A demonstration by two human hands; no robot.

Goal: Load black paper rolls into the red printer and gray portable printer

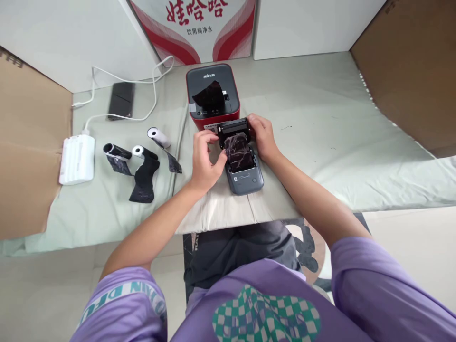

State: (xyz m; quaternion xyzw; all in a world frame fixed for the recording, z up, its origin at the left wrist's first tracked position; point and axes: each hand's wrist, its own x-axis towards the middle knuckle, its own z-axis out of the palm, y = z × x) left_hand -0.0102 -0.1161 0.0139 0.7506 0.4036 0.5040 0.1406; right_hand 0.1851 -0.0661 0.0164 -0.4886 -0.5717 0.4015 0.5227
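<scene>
A small grey portable label printer point(246, 183) lies on the cloth in front of me with its black lid point(233, 127) raised. Dark, creased film point(238, 151) sits in its open bay. My right hand point(264, 137) wraps round the right side of the lid and body. On the other side, the curled fingers of my left hand point(206, 159) reach the lid's left edge, and the thumb touches the film's edge. Directly behind stands a larger black-and-red printer point(192, 71) with a dark piece of film point(210, 95) lying on its top.
Several part-unwound rolls, including a black one point(144, 178) and a white-ended one point(160, 137), lie at left. Beyond them are a white power strip point(77, 159) with a white cable point(155, 90) and a dark flat phone-like slab point(121, 99). Cardboard panels point(409, 71) flank the cloth-covered table point(320, 99).
</scene>
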